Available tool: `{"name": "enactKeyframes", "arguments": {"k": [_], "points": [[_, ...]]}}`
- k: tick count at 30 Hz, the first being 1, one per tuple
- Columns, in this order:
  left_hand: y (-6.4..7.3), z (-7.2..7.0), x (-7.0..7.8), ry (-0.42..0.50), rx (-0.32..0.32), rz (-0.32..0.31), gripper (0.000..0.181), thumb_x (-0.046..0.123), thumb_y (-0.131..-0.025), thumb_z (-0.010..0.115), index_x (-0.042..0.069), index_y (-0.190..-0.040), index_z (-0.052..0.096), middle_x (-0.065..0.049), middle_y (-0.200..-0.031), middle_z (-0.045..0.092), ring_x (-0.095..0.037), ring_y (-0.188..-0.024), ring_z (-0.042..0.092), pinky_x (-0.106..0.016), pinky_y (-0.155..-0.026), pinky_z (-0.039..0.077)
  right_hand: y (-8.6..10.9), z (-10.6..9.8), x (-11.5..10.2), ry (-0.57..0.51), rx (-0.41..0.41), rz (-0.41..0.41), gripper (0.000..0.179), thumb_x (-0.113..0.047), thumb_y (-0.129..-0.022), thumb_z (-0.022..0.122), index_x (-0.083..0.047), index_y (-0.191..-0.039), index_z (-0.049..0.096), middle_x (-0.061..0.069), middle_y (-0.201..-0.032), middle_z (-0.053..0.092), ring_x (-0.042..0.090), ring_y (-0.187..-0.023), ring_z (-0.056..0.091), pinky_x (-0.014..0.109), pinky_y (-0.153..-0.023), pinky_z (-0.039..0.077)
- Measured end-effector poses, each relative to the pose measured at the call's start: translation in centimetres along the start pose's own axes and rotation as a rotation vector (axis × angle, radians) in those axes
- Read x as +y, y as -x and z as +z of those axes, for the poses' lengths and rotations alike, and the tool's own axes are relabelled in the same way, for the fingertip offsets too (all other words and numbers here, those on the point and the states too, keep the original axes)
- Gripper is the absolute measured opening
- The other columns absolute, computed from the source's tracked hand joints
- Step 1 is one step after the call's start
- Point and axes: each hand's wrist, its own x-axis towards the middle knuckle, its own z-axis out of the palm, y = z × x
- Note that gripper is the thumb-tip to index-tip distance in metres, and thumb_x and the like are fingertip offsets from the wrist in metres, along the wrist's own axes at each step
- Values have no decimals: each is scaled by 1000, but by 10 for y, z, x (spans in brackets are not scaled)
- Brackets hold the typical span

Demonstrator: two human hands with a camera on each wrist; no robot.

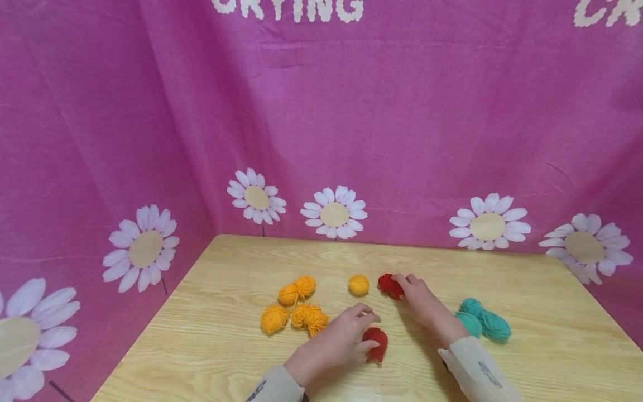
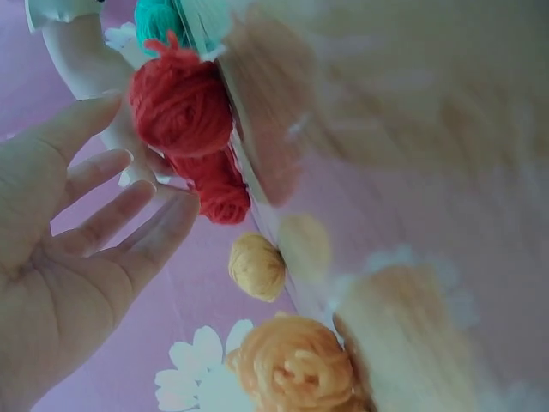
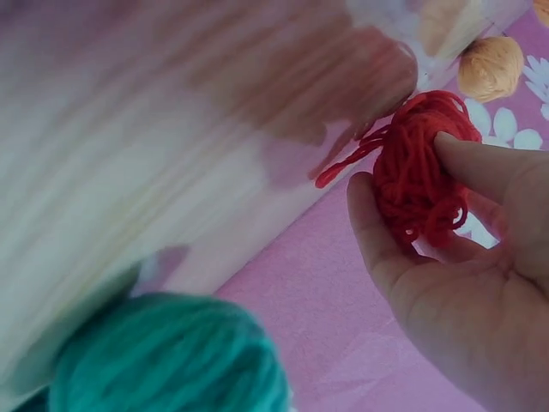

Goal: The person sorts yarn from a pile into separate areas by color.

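My right hand (image 1: 421, 301) grips a red ball of yarn (image 3: 420, 172) on the far side of the table, thumb on one face and fingers round the other. A loose loop of strand trails from that ball in the right wrist view. Nearer to me, a second red ball of yarn (image 1: 377, 344) lies on the table. Beside it is my left hand (image 1: 341, 338), its fingers spread and loosely bent. In the left wrist view, a gap shows between the left palm and this nearer red ball (image 2: 182, 107).
A single yellow ball of yarn (image 1: 359, 285) lies left of the far red one. Several yellow balls (image 1: 296, 291) cluster at the left. Teal balls of yarn (image 1: 494, 326) lie by my right forearm. A pink cloth (image 1: 402, 139) with daisies hangs behind the wooden table (image 1: 226, 268).
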Motion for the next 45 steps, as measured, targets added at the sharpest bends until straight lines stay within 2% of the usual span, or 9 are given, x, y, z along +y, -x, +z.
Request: {"name": "enactKeyframes", "arguments": {"k": [5, 10, 16, 23, 27, 31, 35, 40, 45], "points": [[0, -5, -4, 44, -11, -79, 40, 33, -95, 63, 17, -132, 59, 2, -132, 54, -9, -112, 58, -20, -96, 53, 8, -2, -1, 12, 6, -25, 32, 5, -93, 56, -2, -124, 53, 18, -104, 60, 31, -93, 59, 50, -85, 56], [-1, -12, -8, 60, 28, -81, 37, 29, -97, 61, 15, -131, 58, 0, -133, 53, -13, -116, 58, -21, -98, 52, 16, -5, -4, 20, -2, -35, 34, 4, -95, 55, -4, -127, 53, 13, -103, 60, 27, -94, 58, 46, -86, 56], [-6, -17, -16, 100, 72, -78, 35, 21, -97, 62, 10, -130, 58, -2, -130, 54, -18, -114, 60, -21, -97, 53, 26, -7, -11, 23, 32, -76, 38, 4, -90, 62, -3, -127, 54, 13, -105, 60, 29, -93, 59, 47, -83, 57], [-17, -20, -25, 59, 111, -114, 35, 19, -94, 66, 7, -127, 60, -7, -124, 57, -21, -109, 63, -24, -93, 56, 37, -8, -18, 47, 40, -84, 40, 3, -88, 66, -4, -125, 55, 13, -104, 61, 29, -93, 60, 45, -80, 58], [-23, -23, -27, 24, 108, -167, 37, 21, -93, 67, 9, -128, 60, -7, -122, 58, -19, -104, 63, -27, -92, 57, 43, -9, -20, 60, 53, -92, 39, 3, -88, 66, -5, -124, 57, 11, -103, 61, 28, -91, 61, 43, -78, 57], [-29, -25, -30, 24, 92, -210, 40, 22, -93, 67, 10, -131, 58, -6, -125, 58, -17, -105, 62, -27, -93, 56, 49, -11, -22, 60, 24, -88, 38, 2, -89, 65, -6, -125, 57, 10, -102, 60, 26, -90, 60, 41, -76, 57], [-35, -27, -33, 42, 82, -222, 41, 20, -94, 66, 9, -132, 57, -7, -126, 58, -18, -106, 61, -28, -94, 56, 55, -14, -25, 58, 13, -81, 37, 1, -90, 64, -6, -125, 57, 10, -103, 61, 26, -92, 61, 41, -78, 58], [-42, -31, -36, 70, 74, -230, 42, 19, -94, 66, 8, -133, 57, -9, -127, 58, -21, -110, 62, -32, -96, 55, 61, -14, -27, 69, 21, -111, 37, 0, -89, 66, -7, -124, 58, 7, -101, 60, 22, -90, 60, 39, -77, 58], [-47, -32, -38, 72, 40, -249, 43, 21, -95, 64, 9, -135, 55, -9, -132, 57, -23, -116, 60, -34, -100, 54, 67, -13, -30, 72, -28, -99, 37, -2, -89, 66, -7, -125, 58, 5, -99, 59, 19, -88, 58, 38, -78, 58]]}}
